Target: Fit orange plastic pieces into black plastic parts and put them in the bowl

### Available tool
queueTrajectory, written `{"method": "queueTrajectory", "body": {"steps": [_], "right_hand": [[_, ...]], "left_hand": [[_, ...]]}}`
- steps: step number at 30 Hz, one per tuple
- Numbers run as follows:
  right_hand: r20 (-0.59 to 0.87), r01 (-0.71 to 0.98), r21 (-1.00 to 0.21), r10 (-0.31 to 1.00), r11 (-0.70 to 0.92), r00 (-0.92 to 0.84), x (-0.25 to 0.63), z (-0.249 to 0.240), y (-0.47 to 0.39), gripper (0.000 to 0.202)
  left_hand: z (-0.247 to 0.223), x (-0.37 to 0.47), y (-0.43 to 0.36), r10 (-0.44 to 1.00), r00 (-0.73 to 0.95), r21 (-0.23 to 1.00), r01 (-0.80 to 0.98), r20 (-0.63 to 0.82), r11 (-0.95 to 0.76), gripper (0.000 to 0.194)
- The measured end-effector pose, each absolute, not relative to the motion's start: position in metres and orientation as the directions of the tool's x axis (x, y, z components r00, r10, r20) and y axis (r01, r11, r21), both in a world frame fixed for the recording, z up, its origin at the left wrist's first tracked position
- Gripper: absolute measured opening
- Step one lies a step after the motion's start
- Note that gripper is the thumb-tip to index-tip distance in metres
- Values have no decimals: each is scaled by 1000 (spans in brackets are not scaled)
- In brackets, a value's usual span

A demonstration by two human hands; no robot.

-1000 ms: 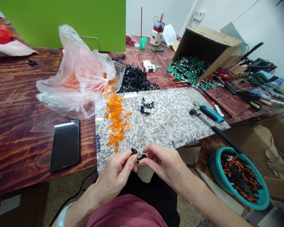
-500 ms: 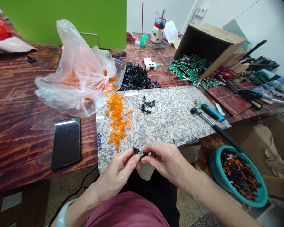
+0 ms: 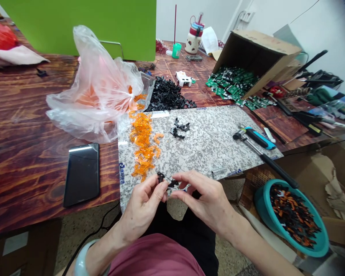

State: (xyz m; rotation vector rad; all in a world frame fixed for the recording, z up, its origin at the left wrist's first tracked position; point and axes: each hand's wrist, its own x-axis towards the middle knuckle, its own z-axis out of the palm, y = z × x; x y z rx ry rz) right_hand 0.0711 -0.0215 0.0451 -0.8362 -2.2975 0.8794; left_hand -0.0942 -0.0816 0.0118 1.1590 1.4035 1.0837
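In front of my body, at the near edge of a speckled stone-look board (image 3: pixel 201 153), my left hand (image 3: pixel 145 197) pinches a small black plastic part (image 3: pixel 160 176) between thumb and fingers. My right hand (image 3: pixel 202 195) grips a dark plastic piece (image 3: pixel 173 183) close beside it; whether the two are joined I cannot tell. Orange translucent clips (image 3: pixel 142 142) lie in a strip on the board beyond my left hand. Further up, a few black parts (image 3: pixel 179 128) rest on the board.
A black heap of parts (image 3: pixel 166 94) sits behind the board, beside a plastic bag (image 3: pixel 97 92). A phone (image 3: pixel 82 174) lies left. Green circuit boards (image 3: pixel 232 82) spill from a carton (image 3: pixel 264 42). A hammer (image 3: pixel 261 155) and blue-handled cutter (image 3: pixel 260 138) lie right, above a teal basin (image 3: pixel 276 222).
My fingers have turned the black part more upright in my left hand. My right fingers have spread a little wider around the dark piece. The view has shifted slightly.
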Motion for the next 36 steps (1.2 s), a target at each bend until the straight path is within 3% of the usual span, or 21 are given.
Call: {"method": "queueTrajectory", "body": {"steps": [6, 12, 15, 19, 24, 28, 36], "right_hand": [[164, 384, -742, 705, 549, -690, 74, 48, -17, 9], [-174, 467, -844, 690, 263, -702, 76, 61, -15, 9], [-255, 489, -855, 678, 174, -689, 75, 61, -14, 12], [-221, 461, -869, 691, 181, -688, 76, 54, -15, 13], [-100, 395, -886, 733, 242, -673, 78, 44, -15, 17], [-40, 365, -890, 751, 274, -660, 79, 41, -15, 21], [-39, 399, -866, 755, 300, -654, 78, 43, -17, 21]], "left_hand": [[16, -100, -85, 991, 69, 949, 301, -115, 89, 32], [24, -102, -85, 971, 239, 859, 498, 0, -123, 29], [24, -101, -84, 963, 270, 829, 534, 20, -167, 30], [21, -100, -83, 968, 237, 868, 493, -79, -50, 30], [18, -100, -81, 967, 146, 940, 303, -209, 158, 36], [19, -101, -79, 964, 132, 961, 187, -232, 206, 36], [18, -101, -80, 964, 101, 965, 115, -246, 234, 33]]}}
